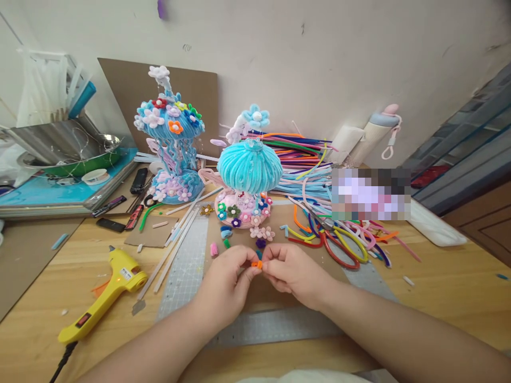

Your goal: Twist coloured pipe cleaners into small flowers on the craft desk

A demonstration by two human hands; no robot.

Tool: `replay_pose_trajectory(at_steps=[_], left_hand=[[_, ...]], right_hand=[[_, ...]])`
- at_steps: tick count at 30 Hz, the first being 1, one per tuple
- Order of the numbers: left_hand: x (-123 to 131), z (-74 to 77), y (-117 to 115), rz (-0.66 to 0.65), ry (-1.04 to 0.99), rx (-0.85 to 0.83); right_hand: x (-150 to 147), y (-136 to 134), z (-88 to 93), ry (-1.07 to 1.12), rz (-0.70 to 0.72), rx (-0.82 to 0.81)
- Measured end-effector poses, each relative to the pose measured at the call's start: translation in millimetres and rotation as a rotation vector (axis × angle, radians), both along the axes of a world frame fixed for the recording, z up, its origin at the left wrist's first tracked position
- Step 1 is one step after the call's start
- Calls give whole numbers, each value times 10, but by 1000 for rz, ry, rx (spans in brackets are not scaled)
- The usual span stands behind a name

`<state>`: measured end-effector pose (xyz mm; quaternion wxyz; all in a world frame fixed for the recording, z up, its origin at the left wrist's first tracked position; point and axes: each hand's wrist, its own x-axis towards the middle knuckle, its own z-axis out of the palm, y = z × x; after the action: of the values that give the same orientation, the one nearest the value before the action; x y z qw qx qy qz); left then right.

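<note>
My left hand (227, 284) and my right hand (289, 271) meet at the middle of the table, both pinching a small orange pipe-cleaner piece (256, 264) between fingertips. They hover over a brown cardboard sheet (263, 292) lying on a grey cutting mat (187, 266). Just beyond the hands stands a blue fuzzy mushroom-shaped model (249, 170) on a pink base with small flowers. Loose small pipe-cleaner flowers (263, 233) lie between it and my hands.
A taller blue flowered model (170, 138) stands at the back left. A yellow glue gun (107, 292) lies at the left front. A heap of coloured pipe cleaners (315, 159) and red scissors (341, 250) are at the right. Metal bowls (64, 143) sit far left.
</note>
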<state>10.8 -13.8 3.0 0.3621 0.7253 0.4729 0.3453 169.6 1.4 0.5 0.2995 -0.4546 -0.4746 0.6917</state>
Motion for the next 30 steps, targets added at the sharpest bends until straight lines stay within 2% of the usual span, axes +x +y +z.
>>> replay_pose_trajectory(at_steps=[2,4,8,11,15,19,26,30], left_hand=[[6,-16,10,0,3,-27],[12,-40,32,4,-56,-149],[11,-65,96,2,-390,-616],[-4,-48,123,19,-533,-810],[-26,-34,123,32,-563,-838],[-36,-52,122,-33,-617,-900],[-23,-33,112,-47,-670,-962],[-18,-54,109,-45,-671,-976]], right_hand=[[8,32,-20,117,41,-154],[22,57,-37,111,84,-153],[61,69,-43,-155,114,189],[87,53,-34,-232,139,383],[106,35,-47,-212,178,455],[110,31,-83,-263,195,503],[93,-11,-103,-450,130,785],[74,-31,-133,-464,117,801]])
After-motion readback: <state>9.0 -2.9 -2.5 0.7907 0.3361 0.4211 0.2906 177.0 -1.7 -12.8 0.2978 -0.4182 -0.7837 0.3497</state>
